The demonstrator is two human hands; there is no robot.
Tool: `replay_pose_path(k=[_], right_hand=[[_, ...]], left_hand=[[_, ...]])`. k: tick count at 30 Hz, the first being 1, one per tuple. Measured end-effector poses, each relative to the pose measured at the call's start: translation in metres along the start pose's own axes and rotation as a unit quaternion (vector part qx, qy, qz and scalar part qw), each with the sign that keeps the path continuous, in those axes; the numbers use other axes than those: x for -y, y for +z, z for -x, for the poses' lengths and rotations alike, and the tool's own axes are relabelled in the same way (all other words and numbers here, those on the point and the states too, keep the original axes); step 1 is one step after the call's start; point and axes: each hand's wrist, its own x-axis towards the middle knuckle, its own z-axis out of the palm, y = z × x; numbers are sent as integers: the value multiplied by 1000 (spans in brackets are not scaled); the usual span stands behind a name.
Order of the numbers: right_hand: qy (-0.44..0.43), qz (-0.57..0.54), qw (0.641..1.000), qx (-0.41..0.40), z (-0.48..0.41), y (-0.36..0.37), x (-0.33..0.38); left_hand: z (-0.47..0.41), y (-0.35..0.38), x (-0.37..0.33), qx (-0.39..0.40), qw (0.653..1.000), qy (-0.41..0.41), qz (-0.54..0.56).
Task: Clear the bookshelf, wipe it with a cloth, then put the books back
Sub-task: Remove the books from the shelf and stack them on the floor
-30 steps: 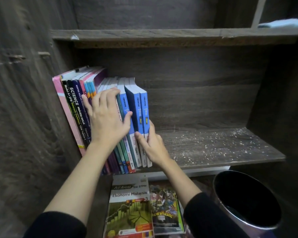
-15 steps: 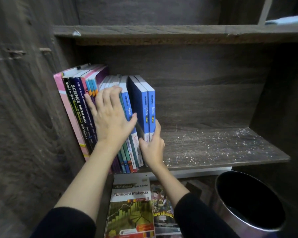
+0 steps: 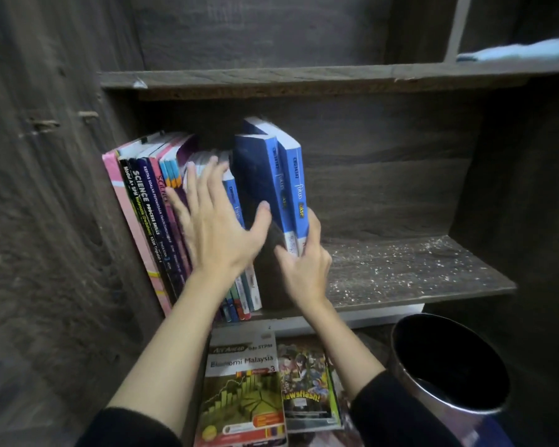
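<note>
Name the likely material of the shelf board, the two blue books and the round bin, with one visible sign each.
The shelf board: probably laminated chipboard, matt dark wood-grain; the board above shows a crumbly raw edge. The blue books: paper with smooth printed card covers; white page edges show on top. The bin: seemingly metal; its outer wall shines.

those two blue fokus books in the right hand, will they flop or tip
Probably fairly stiff: the two blue books look thick and stand straight in the right hand. Gripped only near the bottom, their tops may tip. The leaning row might slump without the left hand pressing it.
</note>
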Motion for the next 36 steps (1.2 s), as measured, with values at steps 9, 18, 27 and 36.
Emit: replay_pose_path(k=[9, 18, 27, 36], right_hand=[[-140, 83, 984, -68, 10, -64, 25], [-134, 139, 979, -72, 36, -104, 47], [-9, -36, 998, 56, 44, -169, 23], [184, -202, 950, 154, 56, -223, -18]], left_hand=[[0, -27, -123, 63, 903, -274, 324], [18, -58, -147, -14, 878, -230, 420], [22, -92, -126, 30, 807, -183, 561], [57, -80, -97, 214, 740, -184, 611]])
